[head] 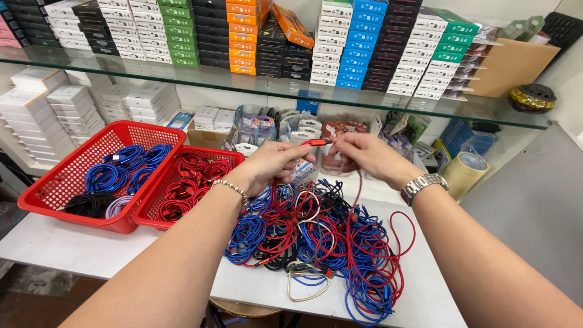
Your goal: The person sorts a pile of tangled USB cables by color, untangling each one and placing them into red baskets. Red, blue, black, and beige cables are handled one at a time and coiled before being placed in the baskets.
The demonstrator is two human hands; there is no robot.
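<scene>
Your two forearms reach out over the white desk [91, 249], and between them lies the tangled heap of cables [316, 237], blue, red, black and a few pale ones. Your left hand [273, 164] has its fingers closed on the plug end of a red cable [313, 142], held up above the heap, while your right hand [364, 155] pinches the same cable just beside the plug, its cord trailing down into the tangle. You look to be drawing one cable free; doing so cleanly would call for a steady pull clear of its neighbours. Left of the heap, one red basket [57, 182] holds coiled blue, black and lilac cables, and the second red basket [152, 209], touching it, holds red coils.
</scene>
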